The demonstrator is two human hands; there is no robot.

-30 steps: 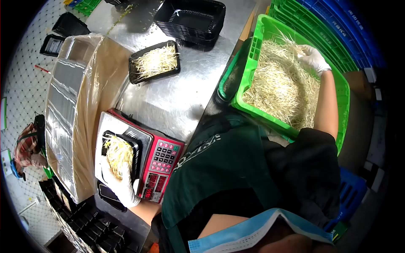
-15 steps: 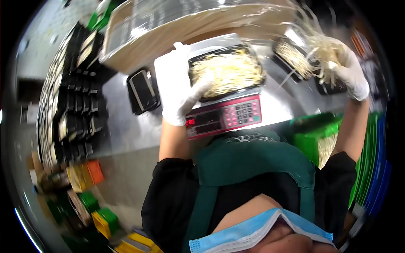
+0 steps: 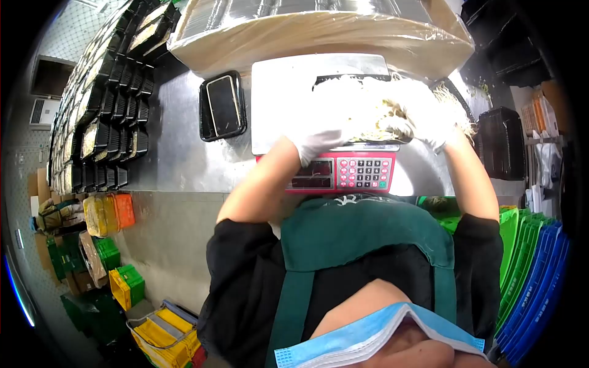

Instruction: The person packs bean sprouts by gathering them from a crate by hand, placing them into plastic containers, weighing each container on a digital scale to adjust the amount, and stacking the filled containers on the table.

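Observation:
A black tray [image 3: 353, 78] heaped with pale bean sprouts [image 3: 368, 122] rests on the steel pan [image 3: 279, 104] of a red digital scale [image 3: 366, 173]. Over the tray's right part, my white-gloved right hand [image 3: 423, 116] is closed on a bunch of bean sprouts, with roots trailing to its right. My gloved left hand [image 3: 316, 146] lies by the tray's near left corner, fingers stretched toward the sprouts. Glare washes out its fingertips and much of the heap, so whether it touches the tray cannot be made out.
Black trays [image 3: 126, 104] of sprouts stand in tall stacks on the left. An unfilled black tray [image 3: 222, 105] sits left of the scale. A plastic-lined carton [image 3: 319, 37] spans the back. Another black container [image 3: 500, 141] is at right; green and blue crates [image 3: 527, 276] stand below.
My right hand has moved left with its sprouts, from the table's right side to over the tray. My left hand has come down from beside the tray to its near edge. The head view shifted.

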